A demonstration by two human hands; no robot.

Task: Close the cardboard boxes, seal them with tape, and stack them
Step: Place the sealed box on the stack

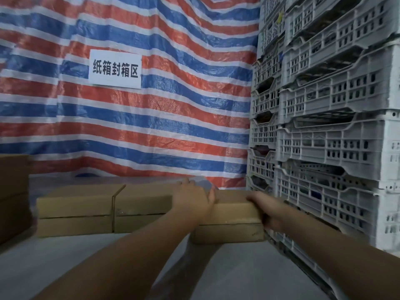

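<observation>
A flat brown cardboard box (233, 213) lies on top of another box (229, 233) at the right of the grey table. My left hand (192, 198) holds a roll of clear tape (204, 184) at the upper box's left end. My right hand (266, 210) grips that box's right end, fingers curled over its edge. To the left stand two more pairs of stacked boxes (75, 200), side by side.
Stacked grey plastic crates (324, 126) form a wall right beside the boxes. A striped red, white and blue tarp (151, 115) with a white paper sign (115, 69) hangs behind. Another brown carton (13, 191) stands at the far left. The grey table (65, 256) stretches in front.
</observation>
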